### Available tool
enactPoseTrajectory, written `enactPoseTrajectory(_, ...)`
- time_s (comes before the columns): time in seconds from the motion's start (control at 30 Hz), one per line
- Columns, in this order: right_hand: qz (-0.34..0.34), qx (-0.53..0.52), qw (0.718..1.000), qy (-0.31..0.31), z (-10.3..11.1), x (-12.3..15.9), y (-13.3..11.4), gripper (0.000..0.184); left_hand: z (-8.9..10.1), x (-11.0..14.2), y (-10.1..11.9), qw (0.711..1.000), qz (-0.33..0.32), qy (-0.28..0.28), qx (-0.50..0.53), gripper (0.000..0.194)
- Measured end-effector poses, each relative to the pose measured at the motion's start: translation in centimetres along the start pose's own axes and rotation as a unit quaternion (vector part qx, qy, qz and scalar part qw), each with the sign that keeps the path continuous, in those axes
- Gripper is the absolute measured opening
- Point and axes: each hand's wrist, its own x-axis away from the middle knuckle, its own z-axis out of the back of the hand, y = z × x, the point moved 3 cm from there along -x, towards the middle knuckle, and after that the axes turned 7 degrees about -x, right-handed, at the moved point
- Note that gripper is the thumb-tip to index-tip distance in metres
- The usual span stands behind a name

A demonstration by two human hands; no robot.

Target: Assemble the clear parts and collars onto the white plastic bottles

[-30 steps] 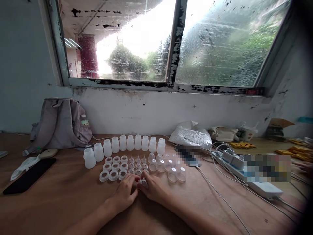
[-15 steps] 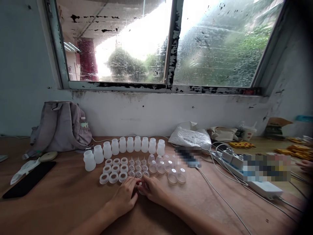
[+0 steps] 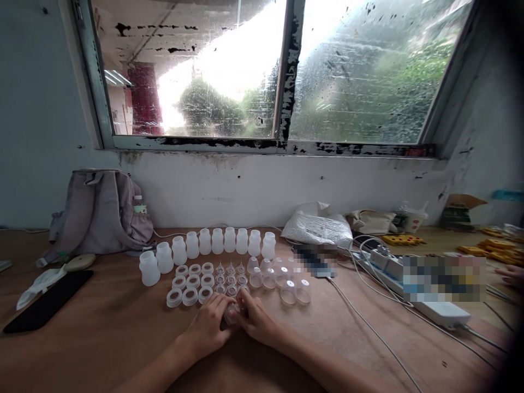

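Observation:
My left hand (image 3: 209, 322) and my right hand (image 3: 257, 317) meet at the front of the rows, fingers closed round a small clear round bottle part (image 3: 232, 313). The fingers cover much of it, so its exact kind is unclear. Just beyond stand clear bottle nipples (image 3: 231, 280) in rows. White screw rings (image 3: 190, 297) lie in rows to their left. To the right are clear dome caps (image 3: 288, 293). Behind, several frosted white baby bottles (image 3: 218, 241) without tops form a curved line.
A grey backpack (image 3: 98, 210) and a black flat case (image 3: 49, 301) are at left. At right lie a silver padded bag (image 3: 319, 226), a phone (image 3: 313, 261) with its cable, and a white power strip (image 3: 444, 315). Another person's hand (image 3: 511, 274) shows at the far right edge.
The hands have turned slightly and the fingers parted a little, so more of the clear bottle part shows between them. The rows on the table stay as they were.

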Motion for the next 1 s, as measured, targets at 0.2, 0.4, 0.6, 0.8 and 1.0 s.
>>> enactPoseTrajectory(0.2, 0.008, -0.063, 0.996, 0.07, 0.7, -0.2, -0.2, 0.008, 0.3, -0.1, -0.6, 0.999, 0.033, 0.036, -0.017, 0.031)
enactPoseTrajectory(0.4, 0.025, -0.013, 0.989, 0.147, 2.9, -1.7, 1.1, 0.004, 0.6, 0.1, -0.4, 0.998, 0.025, 0.039, -0.049, 0.032)
enactPoseTrajectory(0.6, -0.021, 0.094, 0.983, 0.156, 6.1, -8.3, 4.1, 0.009, 0.3, 0.2, -0.2, 0.998, 0.015, 0.018, -0.066, 0.034)
enactPoseTrajectory(0.8, -0.124, 0.231, 0.965, 0.015, 5.3, -13.6, 7.1, 0.008, 0.0, 0.3, 0.0, 0.998, 0.009, 0.004, -0.063, 0.034)
enactPoseTrajectory(1.0, -0.155, 0.262, 0.952, -0.033, 3.2, -14.9, 8.4, 0.007, 0.0, 0.4, 0.2, 0.998, 0.006, -0.009, -0.057, 0.035)
